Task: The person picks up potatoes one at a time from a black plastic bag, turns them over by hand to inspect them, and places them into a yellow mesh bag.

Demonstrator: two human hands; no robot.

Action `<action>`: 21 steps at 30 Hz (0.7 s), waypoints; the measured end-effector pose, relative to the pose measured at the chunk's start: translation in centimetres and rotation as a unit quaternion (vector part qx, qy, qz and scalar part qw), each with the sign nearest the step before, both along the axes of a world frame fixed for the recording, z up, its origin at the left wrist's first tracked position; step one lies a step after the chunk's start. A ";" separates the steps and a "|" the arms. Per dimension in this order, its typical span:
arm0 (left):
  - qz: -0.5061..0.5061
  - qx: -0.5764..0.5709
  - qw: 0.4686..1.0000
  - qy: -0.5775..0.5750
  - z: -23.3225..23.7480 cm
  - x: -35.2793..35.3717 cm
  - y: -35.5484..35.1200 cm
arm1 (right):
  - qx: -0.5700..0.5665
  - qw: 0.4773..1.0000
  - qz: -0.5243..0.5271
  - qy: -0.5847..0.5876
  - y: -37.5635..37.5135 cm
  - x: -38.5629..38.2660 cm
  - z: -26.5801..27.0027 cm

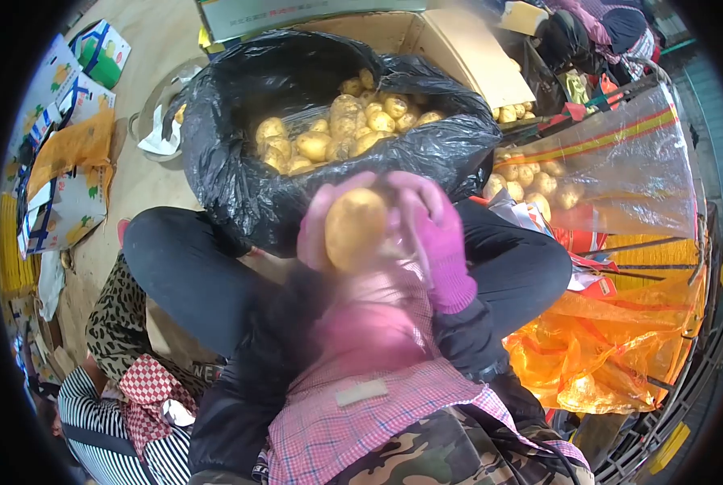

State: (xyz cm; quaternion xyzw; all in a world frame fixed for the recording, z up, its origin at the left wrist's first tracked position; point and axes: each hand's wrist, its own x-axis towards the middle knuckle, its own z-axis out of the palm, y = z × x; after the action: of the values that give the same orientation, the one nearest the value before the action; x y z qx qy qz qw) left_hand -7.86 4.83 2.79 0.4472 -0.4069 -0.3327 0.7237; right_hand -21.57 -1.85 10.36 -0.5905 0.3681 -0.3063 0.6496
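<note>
My left hand (316, 222), in a pink glove and blurred by motion, is closed round a large yellow potato (355, 229) in front of my chest. Close beside it on the right, my right hand (432, 234) wears a matching glove with a knitted cuff. Its fingers are curled, and a blurred pale patch shows between the hands; I cannot make out what it is. Just beyond both hands is a black plastic bag (244, 174) lining a cardboard box (446, 40). Many potatoes (345, 129) lie inside the bag.
To the right stands a wire-framed cart (697, 275) with a clear mesh bag of potatoes (543, 184) and an orange net bag (596, 347). Printed cartons (75, 206) are at the left. Another person (127, 412) sits at lower left; a further person (612, 28) is at upper right.
</note>
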 end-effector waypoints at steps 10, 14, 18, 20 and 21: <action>-0.273 0.048 0.921 0.273 -0.5 -0.6 -0.7 | 0.095 0.987 0.120 -0.051 0.1 -2.4 0.1; -0.087 0.058 0.994 0.043 -1.2 0.0 -0.1 | 0.073 0.993 0.054 -0.072 2.4 -1.2 -0.9; 0.015 0.086 0.949 -0.302 2.9 0.5 -0.2 | 0.110 0.988 0.006 -0.110 2.6 -1.1 2.1; -0.061 0.107 0.976 -0.178 3.5 0.1 -0.3 | 0.038 0.998 0.016 -0.052 2.3 -2.1 0.8; -0.068 0.107 0.979 -0.162 3.4 -0.3 -0.1 | -0.053 0.998 0.028 0.014 2.2 -2.5 0.0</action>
State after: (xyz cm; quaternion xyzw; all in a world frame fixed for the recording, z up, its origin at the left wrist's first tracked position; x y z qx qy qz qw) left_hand -8.19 4.68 6.22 0.5414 -0.5102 -0.3461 0.5717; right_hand -24.07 0.30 10.31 -0.6383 0.3438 -0.2987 0.6206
